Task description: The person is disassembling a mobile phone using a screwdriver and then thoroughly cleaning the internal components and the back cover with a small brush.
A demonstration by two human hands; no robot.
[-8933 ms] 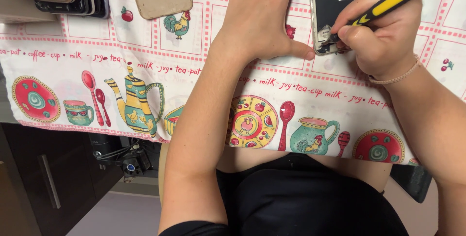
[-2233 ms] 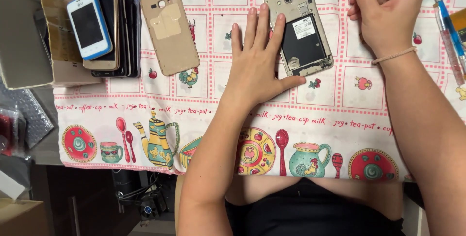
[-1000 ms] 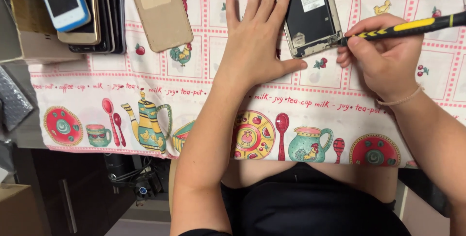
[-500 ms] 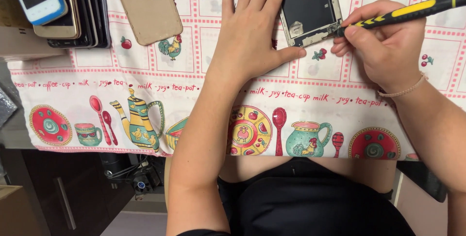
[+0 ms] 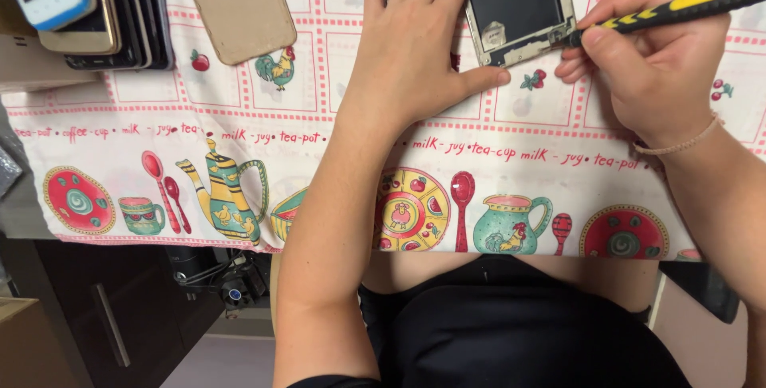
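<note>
Now the left hand lies flat and open on the tablecloth, thumb against the lower left corner of the opened phone, much as half a second ago. The right hand grips a yellow-and-black screwdriver, its tip at the phone's lower right corner, at about nine o'clock from the hand. Compared with a moment earlier, the view has shifted slightly; the beige phone cover and stack of phones sit at ten o'clock, further toward the top edge.
</note>
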